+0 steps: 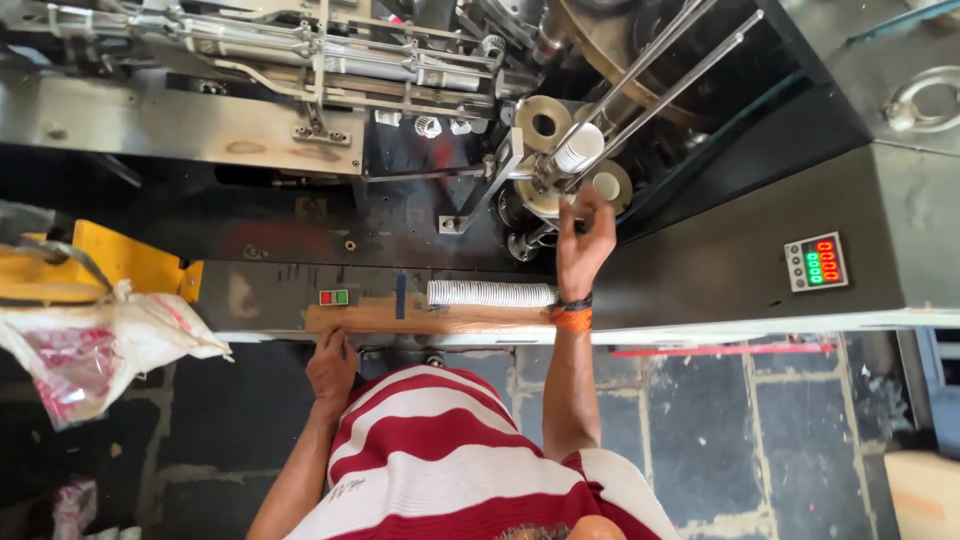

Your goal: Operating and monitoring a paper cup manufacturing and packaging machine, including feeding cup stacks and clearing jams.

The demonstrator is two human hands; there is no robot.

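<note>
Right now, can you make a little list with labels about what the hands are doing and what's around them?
place: a cup machine over a dark stone floor
right hand: raised to a white cup at the rails; grip cannot be told
left hand: resting flat on the machine's front ledge
cup stack: lying on its side on the ledge, between the hands
counter: lit red and green digits, to the right
bag: white, hanging at the left
</note>
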